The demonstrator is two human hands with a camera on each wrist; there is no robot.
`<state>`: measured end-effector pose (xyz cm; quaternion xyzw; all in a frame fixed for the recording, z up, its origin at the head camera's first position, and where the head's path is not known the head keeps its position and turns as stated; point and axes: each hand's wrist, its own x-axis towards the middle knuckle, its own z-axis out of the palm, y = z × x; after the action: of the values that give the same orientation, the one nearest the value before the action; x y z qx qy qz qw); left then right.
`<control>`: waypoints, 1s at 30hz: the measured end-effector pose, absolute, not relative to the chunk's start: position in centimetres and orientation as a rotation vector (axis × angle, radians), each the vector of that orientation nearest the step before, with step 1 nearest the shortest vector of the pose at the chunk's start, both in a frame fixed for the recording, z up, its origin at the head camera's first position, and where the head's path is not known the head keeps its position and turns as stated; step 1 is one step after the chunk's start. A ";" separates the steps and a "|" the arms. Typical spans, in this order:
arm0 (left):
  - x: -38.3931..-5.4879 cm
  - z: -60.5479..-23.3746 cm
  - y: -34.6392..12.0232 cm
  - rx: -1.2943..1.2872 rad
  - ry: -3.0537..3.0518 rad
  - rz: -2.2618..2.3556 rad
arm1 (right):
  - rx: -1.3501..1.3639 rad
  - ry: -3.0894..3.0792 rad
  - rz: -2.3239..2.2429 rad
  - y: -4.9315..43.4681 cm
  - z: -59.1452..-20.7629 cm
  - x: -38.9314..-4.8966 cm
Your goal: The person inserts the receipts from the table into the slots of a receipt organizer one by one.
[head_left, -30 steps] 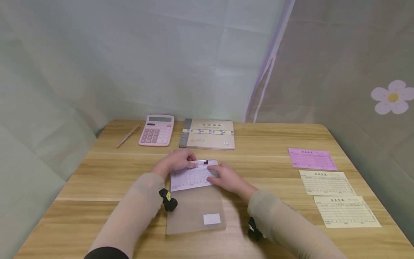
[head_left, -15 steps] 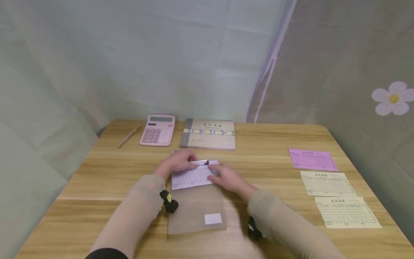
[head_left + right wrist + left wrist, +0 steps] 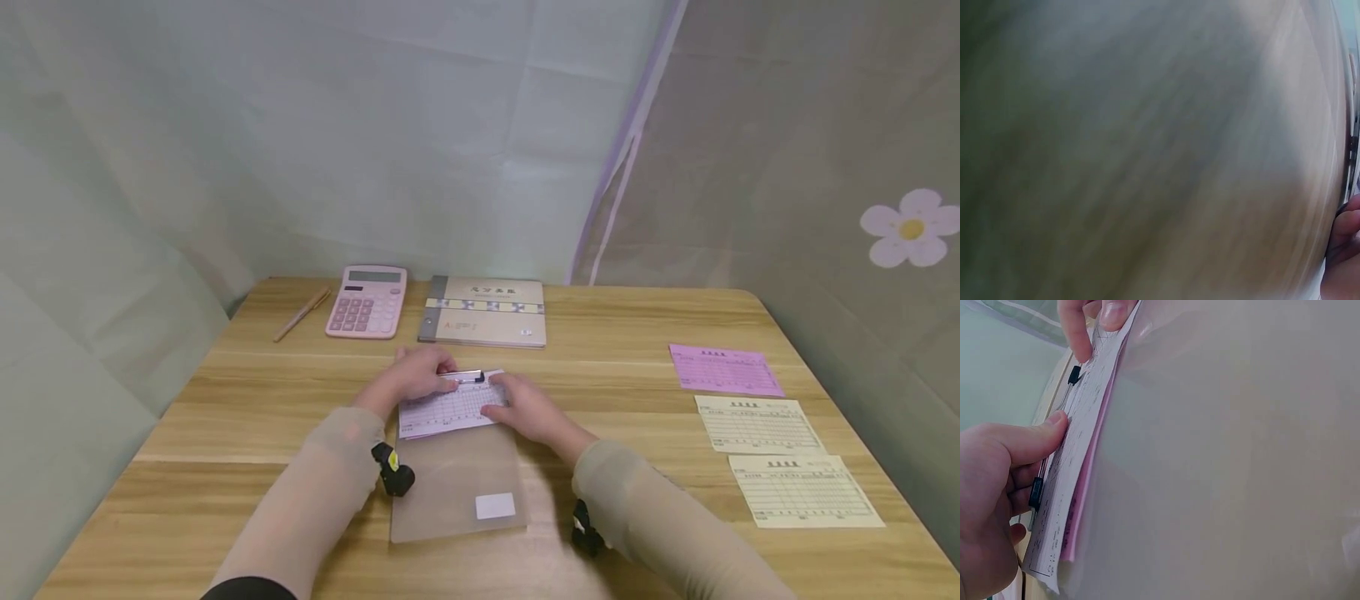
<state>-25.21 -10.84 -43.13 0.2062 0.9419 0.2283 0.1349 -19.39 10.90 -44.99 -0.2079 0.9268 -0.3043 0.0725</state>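
Note:
A translucent clip folder (image 3: 457,479) with a small white label (image 3: 495,506) lies in front of the person. At its top is a metal clip (image 3: 467,377) with black ends (image 3: 1036,492). A printed white slip (image 3: 450,410) lies under it, over a pink slip (image 3: 1088,481) that peeks out in the left wrist view. My left hand (image 3: 420,372) grips the clip, thumb on top and fingers curled behind. My right hand (image 3: 531,412) pinches the slips' right edge between thumb and fingers. The right wrist view is mostly blurred, with part of the right hand (image 3: 1344,250) at its edge.
Behind the folder are a pink calculator (image 3: 367,302), a pen (image 3: 302,315) and an account book (image 3: 483,312). To the right, a purple slip (image 3: 726,369) and two pale yellow slips (image 3: 759,423) lie in a column on the wooden table (image 3: 225,467). Curtains hang behind.
The white slip's lower edge has shifted slightly upward, and a pink edge now shows beneath it. My right forefinger has moved a little up and right along the slips. The left hand keeps its grip.

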 end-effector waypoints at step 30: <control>-24.4 -45.0 -12.0 0.614 2.767 0.752 | -0.662 2.669 -0.947 13.5 -44.3 -19.7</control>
<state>-24.41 -11.96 -45.03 0.2083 0.9384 0.2552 0.1042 -19.71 13.55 -44.27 -0.2260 0.9115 -0.3233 0.1162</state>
